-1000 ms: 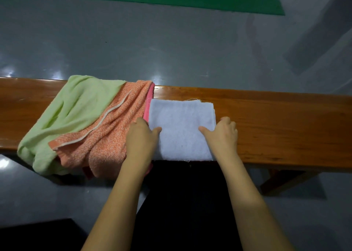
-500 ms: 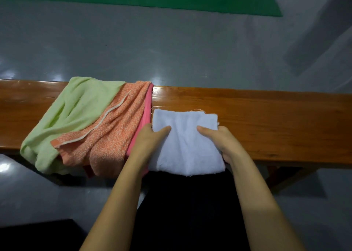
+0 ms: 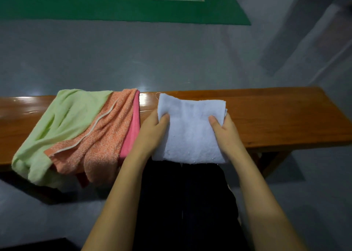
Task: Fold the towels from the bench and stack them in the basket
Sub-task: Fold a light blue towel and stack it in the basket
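A folded white towel (image 3: 190,130) is lifted just above the front edge of the wooden bench (image 3: 276,117). My left hand (image 3: 152,132) grips its left side with the thumb on top. My right hand (image 3: 224,130) grips its right side the same way. To the left on the bench lies a loose pile: a light green towel (image 3: 62,121), an orange towel (image 3: 99,138) draped over it, and a pink towel (image 3: 131,128) showing beneath the orange one. No basket is in view.
The bench runs across the whole view, with bare wood to the right of the white towel. Grey floor lies beyond it and a green mat (image 3: 122,6) at the far side. A dark object (image 3: 34,245) sits at the lower left corner.
Both hands went from pressing the folded white towel flat on the bench to gripping its sides and lifting it toward me, off the bench surface.
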`<state>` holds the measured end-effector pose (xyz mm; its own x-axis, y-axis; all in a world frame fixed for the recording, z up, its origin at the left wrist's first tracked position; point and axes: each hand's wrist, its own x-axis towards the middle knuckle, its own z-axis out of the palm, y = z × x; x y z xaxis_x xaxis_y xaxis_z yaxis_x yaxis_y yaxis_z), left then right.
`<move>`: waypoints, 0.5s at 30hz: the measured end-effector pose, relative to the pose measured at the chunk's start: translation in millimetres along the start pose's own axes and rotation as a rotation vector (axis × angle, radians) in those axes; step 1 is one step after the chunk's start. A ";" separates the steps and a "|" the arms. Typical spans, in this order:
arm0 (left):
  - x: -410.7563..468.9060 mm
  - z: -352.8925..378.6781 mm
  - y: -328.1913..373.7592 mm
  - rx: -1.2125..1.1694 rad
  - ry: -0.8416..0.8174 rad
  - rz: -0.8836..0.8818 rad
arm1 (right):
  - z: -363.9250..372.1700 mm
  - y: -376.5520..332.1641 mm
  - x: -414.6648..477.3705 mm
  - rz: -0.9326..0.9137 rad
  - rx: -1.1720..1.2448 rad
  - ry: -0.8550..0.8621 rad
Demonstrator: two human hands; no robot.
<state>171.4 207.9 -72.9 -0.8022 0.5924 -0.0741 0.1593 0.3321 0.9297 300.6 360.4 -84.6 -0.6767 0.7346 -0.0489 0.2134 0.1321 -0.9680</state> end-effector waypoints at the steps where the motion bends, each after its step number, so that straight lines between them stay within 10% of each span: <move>1: -1.1 3.5 6.6 0.023 -0.009 0.033 | -7.3 -2.2 -4.4 -0.008 -0.011 0.025; 15: -57.4 126.6 110.0 -0.003 -0.656 0.347 | -159.1 -1.4 -146.9 0.094 0.000 0.781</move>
<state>307.9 303.4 -12.1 -0.1974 0.9800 0.0248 0.3385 0.0444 0.9399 511.9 358.1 -36.9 0.0359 0.9977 0.0568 0.2447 0.0463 -0.9685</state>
